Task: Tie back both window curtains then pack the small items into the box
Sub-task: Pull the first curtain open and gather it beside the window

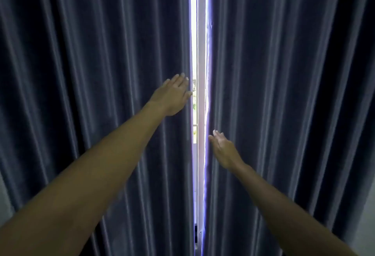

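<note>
Reaching: my left hand [174,95] and right hand [224,150], fingers straight, empty, seemingly touching curtain [101,93] edges flanking the gap [194,53], for parting.

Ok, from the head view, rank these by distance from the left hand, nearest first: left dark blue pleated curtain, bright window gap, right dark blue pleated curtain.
1. Left dark blue pleated curtain, right at the left hand.
2. Bright window gap, just beyond its fingertips.
3. Right dark blue pleated curtain, across the gap.

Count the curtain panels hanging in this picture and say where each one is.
2. The left curtain fills the left side, the left hand at its inner edge. The right curtain fills the right side, the right hand near its edge. None looks hidden.
</note>
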Demonstrator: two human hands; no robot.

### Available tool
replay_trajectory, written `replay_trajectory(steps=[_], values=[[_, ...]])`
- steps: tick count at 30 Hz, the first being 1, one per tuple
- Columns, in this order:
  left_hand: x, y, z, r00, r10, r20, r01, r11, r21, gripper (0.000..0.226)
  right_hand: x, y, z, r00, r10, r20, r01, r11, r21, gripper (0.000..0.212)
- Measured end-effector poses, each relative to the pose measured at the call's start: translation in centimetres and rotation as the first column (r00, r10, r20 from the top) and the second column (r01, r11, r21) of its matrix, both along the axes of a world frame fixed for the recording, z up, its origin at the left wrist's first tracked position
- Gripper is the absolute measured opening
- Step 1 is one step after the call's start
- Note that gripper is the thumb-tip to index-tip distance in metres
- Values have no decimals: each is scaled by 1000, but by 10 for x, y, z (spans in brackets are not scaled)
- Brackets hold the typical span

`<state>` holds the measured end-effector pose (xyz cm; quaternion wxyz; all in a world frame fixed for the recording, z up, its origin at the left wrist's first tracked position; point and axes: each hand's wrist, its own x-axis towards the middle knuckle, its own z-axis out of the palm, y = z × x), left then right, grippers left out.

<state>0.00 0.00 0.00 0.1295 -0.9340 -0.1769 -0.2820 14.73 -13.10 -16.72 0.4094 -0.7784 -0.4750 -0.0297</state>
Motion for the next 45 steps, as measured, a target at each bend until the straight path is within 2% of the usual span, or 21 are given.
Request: replay_trajectory(steps=[6, 9, 12, 15, 19, 21, 23, 27, 31, 36, 41, 45], values=[[51, 16, 7, 992, -96, -87, 108, 984, 141, 53, 10, 54, -18, 995, 17, -96, -9, 997, 83, 55], [79, 35, 11, 991, -104, -88, 120, 972, 204, 52, 23, 90, -21, 996, 34, -88, -22, 990, 137, 54], [114, 57, 15, 982, -81, -168, 123, 957, 261, 54, 40, 128, -18, 993, 35, -115, -8, 974, 226, 58], [139, 67, 18, 978, -30, -207, 115, 904, 412, 48, 47, 146, -14, 985, 11, -171, 44, 947, 317, 57], [165, 85, 25, 954, 68, -290, 72, 892, 447, 39, 52, 181, -22, 967, 32, -254, 78, 908, 411, 50], [171, 98, 22, 943, 114, -313, 55, 874, 482, 37, 48, 197, -27, 972, 67, -226, 43, 892, 450, 63], [170, 115, 18, 958, 83, -275, 59, 880, 470, 43, 41, 212, -32, 988, 84, -132, -12, 882, 472, 74], [157, 155, 12, 968, 127, -216, 27, 803, 595, 56, 29, 243, -27, 998, 56, -7, -46, 889, 456, 76], [137, 197, 19, 962, 230, -146, -104, 805, 585, 60, 19, 276, -19, 997, 69, 23, -71, 857, 511, 83], [106, 230, 18, 952, 293, -88, -167, 740, 652, 64, -16, 299, -14, 995, 76, 59, -95, 880, 465, 113], [76, 247, 22, 934, 358, -15, -262, 710, 654, 62, -47, 326, -15, 987, 156, 34, -156, 898, 412, 80], [47, 267, 26, 919, 393, 23, -294, 646, 704, 60, -75, 352, -17, 978, 198, 70, -209, 882, 422, 65]])
